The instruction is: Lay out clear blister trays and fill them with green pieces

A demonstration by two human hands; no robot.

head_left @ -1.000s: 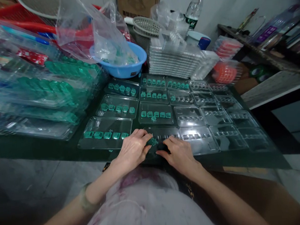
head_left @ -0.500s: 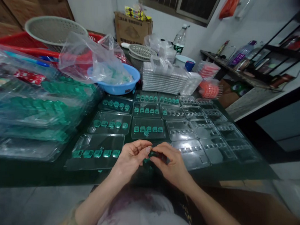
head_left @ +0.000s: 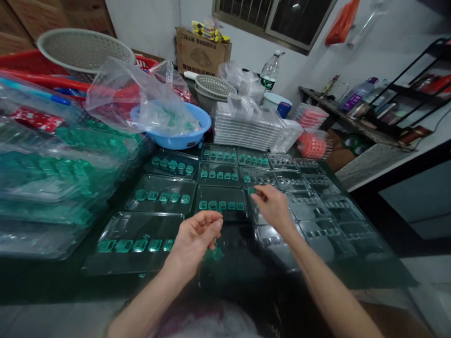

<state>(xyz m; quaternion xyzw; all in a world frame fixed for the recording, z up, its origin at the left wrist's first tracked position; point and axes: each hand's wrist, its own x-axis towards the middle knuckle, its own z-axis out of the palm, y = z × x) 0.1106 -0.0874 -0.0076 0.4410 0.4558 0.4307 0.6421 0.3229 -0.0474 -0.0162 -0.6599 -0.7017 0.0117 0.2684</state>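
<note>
My left hand [head_left: 194,240] hovers over the near part of the table, thumb and fingers pinched; whatever is between them is too small to make out. Loose green bits [head_left: 215,252] lie just below it. My right hand [head_left: 271,204] is stretched forward, fingertips closed on a small translucent green piece [head_left: 251,191] at the left end of a clear plastic tray [head_left: 258,216]. Left of that, another clear tray [head_left: 221,193] holds a row of green pieces. A nearer tray [head_left: 138,225] at the left has a similar row.
A blue basin [head_left: 172,141] with a plastic bag [head_left: 151,100] stands at the back. Stacked clear trays [head_left: 246,125] are beside it. Piled trays with green pieces [head_left: 49,171] fill the left side. More clear trays [head_left: 339,204] cover the right of the dark green table [head_left: 383,274].
My right hand has parted from my left hand and moved forward to a tray, carrying a green piece. My left hand stays pinched in about the same place. The view has tilted slightly.
</note>
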